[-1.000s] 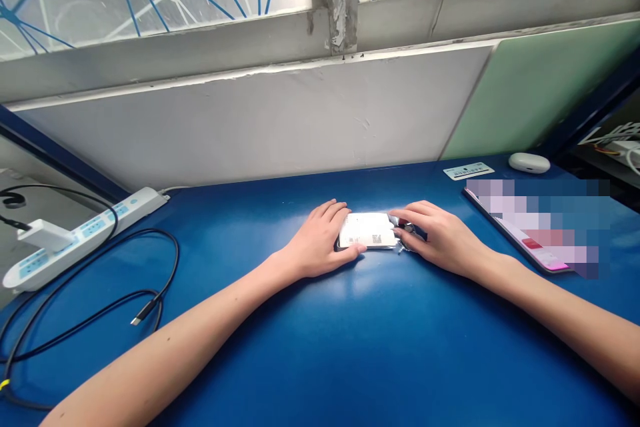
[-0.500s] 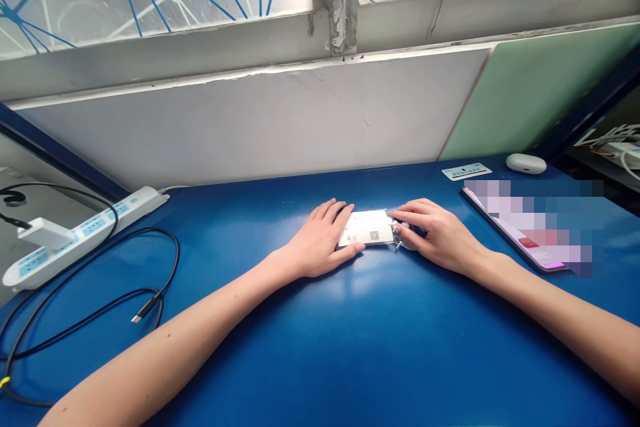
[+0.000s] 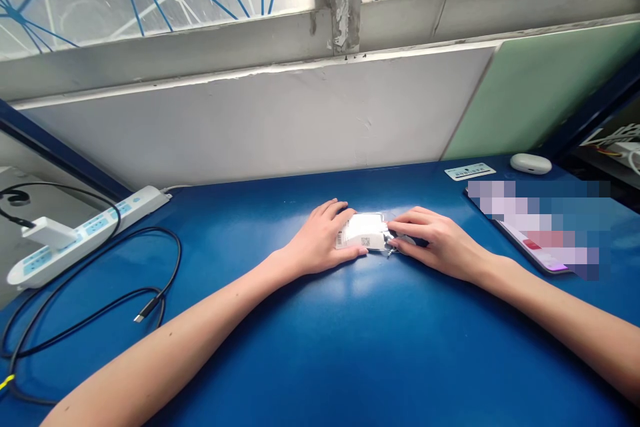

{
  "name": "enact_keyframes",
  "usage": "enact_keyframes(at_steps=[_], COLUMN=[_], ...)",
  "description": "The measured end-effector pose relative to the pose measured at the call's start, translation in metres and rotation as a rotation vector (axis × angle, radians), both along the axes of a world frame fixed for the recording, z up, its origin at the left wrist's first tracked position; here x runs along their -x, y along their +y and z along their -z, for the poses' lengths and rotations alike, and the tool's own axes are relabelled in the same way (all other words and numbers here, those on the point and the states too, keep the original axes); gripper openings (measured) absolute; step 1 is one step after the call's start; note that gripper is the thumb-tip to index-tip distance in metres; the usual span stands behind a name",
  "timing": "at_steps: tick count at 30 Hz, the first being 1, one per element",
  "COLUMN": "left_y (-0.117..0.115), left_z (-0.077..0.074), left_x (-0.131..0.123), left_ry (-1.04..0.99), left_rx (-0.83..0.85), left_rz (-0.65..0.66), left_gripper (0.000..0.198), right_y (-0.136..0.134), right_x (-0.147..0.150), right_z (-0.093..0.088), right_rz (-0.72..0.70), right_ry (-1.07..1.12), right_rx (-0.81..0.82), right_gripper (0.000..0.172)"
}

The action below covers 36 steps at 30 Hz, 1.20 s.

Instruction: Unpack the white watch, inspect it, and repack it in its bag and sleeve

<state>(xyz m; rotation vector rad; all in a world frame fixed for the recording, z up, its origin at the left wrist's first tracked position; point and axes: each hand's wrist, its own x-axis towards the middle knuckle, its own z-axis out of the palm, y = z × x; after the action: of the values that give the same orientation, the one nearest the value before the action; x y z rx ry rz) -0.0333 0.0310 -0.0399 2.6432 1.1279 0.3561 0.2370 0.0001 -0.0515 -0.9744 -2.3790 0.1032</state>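
Note:
A small flat white packet (image 3: 364, 232) with printed codes and a shiny foil edge lies on the blue table (image 3: 320, 347), near the middle. My left hand (image 3: 320, 240) grips its left end, thumb under the near edge and fingers over the far edge. My right hand (image 3: 435, 240) presses and pinches the packet's right foil end with its fingertips. Both forearms rest low over the table.
A white power strip (image 3: 85, 230) with a plugged white charger (image 3: 43, 232) lies at the left, with a black cable (image 3: 150, 307) looped beside it. At the right lie a phone (image 3: 535, 230), a white label (image 3: 470, 171) and a white earbud case (image 3: 530, 163). A wall panel rises behind.
My right hand has slid left along the packet, so less of the packet shows between the two hands. The left hand has stayed in place.

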Motion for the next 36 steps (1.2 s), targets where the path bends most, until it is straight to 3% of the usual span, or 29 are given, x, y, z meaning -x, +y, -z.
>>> enact_keyframes(at_steps=[6,14,20,28,36], left_y=[-0.002,-0.001,-0.006,-0.010,-0.011], left_z=[0.000,0.000,-0.001,0.002,0.004], left_x=[-0.001,-0.002,-0.007,-0.010,-0.010], left_ry=[-0.009,-0.050,-0.052,-0.011,-0.028], left_rx=[-0.027,-0.027,0.001,0.009,-0.049], left_rz=[0.011,0.040,0.023,-0.019,0.008], left_gripper=[0.065,0.063,0.063,0.068,0.065], right_y=[0.000,0.000,0.002,0.000,0.003], right_x=[-0.001,0.000,0.000,0.009,0.009], right_z=[0.002,0.002,0.005,0.001,0.004], right_rz=[0.045,0.063,0.030,0.050,0.018], right_ry=[0.033,0.057,0.070,0.089,0.027], right_rx=[-0.071,0.022,0.011,0.124,0.011], right_gripper=[0.022,0.023,0.017,0.007,0.011])
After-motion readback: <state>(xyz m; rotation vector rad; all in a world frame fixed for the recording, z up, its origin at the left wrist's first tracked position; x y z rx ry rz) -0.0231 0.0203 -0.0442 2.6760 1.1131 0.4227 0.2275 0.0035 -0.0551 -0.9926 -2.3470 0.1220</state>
